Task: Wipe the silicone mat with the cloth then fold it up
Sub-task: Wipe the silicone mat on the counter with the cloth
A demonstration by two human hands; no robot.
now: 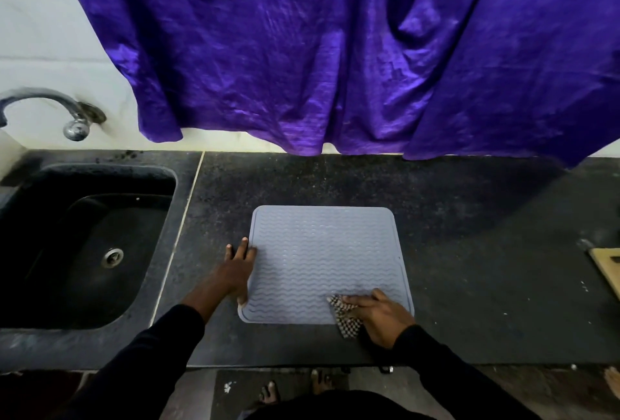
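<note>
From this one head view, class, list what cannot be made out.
Head view.
checked cloth: partly under the right hand.
grey-blue silicone mat: near edge partly hidden by that hand and cloth.
pale wooden object: cut off by the right edge.
curved metal tap: spout cut off by the left edge.

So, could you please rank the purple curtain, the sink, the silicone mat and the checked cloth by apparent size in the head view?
Largest: purple curtain
sink
silicone mat, close to the sink
checked cloth, partly under the right hand
</note>
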